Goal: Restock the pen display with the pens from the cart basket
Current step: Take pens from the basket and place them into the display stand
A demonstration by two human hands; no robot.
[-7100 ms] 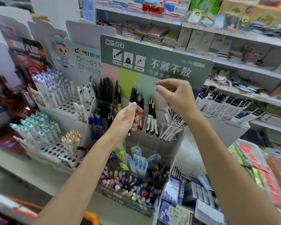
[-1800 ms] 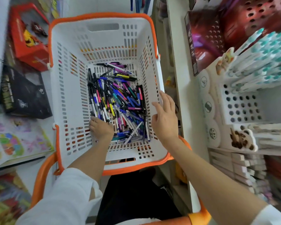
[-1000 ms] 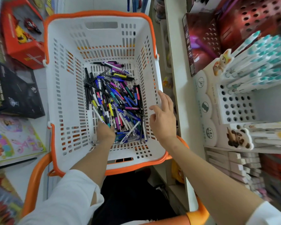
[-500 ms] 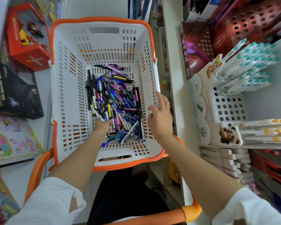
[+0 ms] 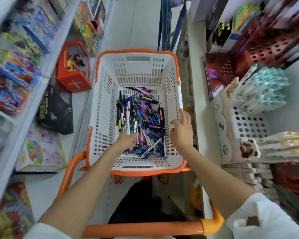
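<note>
A white cart basket [image 5: 138, 69] with an orange rim holds a loose pile of pens [image 5: 145, 114] in black, blue, purple and white. My left hand [image 5: 128, 142] is down in the near left of the pile, its fingers curled round a few pens whose ends stick out above the fist. My right hand [image 5: 181, 131] hovers with relaxed, spread fingers just inside the basket's right wall and holds nothing. To the right, a white holed pen display [image 5: 248, 121] carries rows of teal-capped pens [image 5: 262, 87].
The cart's orange handle bar [image 5: 145, 229] runs across the bottom. A red toy box [image 5: 72, 69] and a black box [image 5: 55, 109] sit on the low left shelf. The white shelf edge [image 5: 197, 94] stands close to the basket's right side.
My left hand has shifted right within the pile and closed round a few pens. My right hand has stayed by the basket's right wall. The view has pulled back a little.
</note>
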